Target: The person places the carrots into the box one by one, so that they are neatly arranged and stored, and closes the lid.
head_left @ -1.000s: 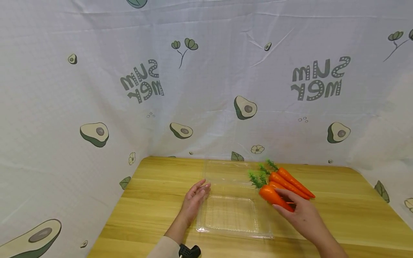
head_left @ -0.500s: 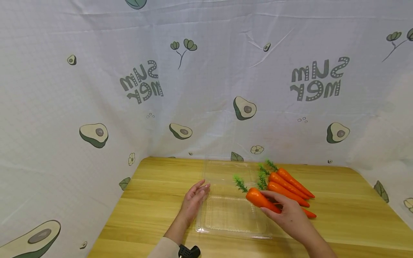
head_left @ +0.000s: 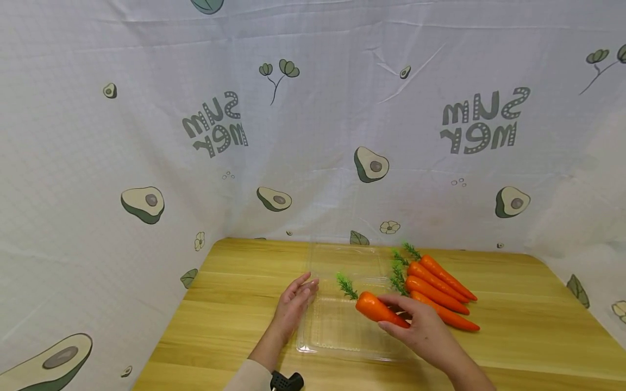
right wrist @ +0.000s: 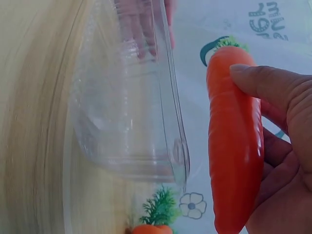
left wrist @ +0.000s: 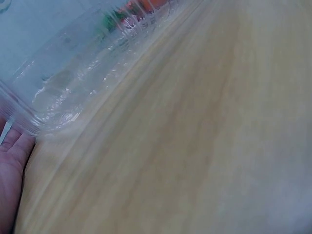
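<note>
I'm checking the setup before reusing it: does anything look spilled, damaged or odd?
Yes: the lettering on the back cloth reads mirrored, perhaps because the cloth hangs back to front. Otherwise nothing stands out: the carrots and clear box show no visible damage, and I see no spill on the table.

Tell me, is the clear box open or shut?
Open. In the head view, the box's lid is folded back on its far side, so it doesn't cover the top.

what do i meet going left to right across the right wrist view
Wooden tabletop → clear plastic container → held orange carrot → right hand, its thumb overlapping the carrot.
</note>
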`<move>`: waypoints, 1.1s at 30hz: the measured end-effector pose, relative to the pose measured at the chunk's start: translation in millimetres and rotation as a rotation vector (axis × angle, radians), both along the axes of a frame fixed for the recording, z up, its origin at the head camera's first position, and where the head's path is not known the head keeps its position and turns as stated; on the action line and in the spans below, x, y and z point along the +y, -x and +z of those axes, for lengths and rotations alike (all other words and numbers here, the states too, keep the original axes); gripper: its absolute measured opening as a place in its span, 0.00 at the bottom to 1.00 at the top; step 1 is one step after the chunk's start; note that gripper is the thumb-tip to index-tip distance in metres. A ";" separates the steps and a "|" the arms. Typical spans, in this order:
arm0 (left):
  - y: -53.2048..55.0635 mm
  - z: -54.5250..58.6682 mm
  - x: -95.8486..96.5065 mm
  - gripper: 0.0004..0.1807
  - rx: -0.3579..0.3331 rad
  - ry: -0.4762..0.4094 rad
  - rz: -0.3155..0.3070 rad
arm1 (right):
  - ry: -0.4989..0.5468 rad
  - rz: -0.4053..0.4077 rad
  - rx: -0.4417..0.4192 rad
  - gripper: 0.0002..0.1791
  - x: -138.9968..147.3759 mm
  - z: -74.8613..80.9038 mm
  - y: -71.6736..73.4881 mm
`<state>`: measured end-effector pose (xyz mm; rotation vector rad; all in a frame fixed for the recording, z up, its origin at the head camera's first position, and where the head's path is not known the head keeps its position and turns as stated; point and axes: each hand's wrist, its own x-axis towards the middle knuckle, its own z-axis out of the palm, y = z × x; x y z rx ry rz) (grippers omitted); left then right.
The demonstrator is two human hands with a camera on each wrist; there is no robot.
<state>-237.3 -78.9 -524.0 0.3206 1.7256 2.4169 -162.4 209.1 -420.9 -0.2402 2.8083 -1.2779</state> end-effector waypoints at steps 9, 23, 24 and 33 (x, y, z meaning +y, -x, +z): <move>0.9 1.0 -0.3 0.32 0.002 0.009 0.001 | 0.020 0.101 0.040 0.24 -10.7 -5.0 0.8; -0.3 1.0 0.0 0.32 -0.003 0.022 0.015 | 0.096 0.190 -0.022 0.24 -21.9 -18.1 4.1; -0.6 1.3 -0.2 0.32 -0.003 0.028 0.013 | 0.095 0.198 -0.022 0.24 -22.6 -18.8 4.3; -2.9 2.1 -1.0 0.31 -0.002 0.094 0.024 | 0.072 0.271 -0.066 0.23 -28.5 -24.4 7.0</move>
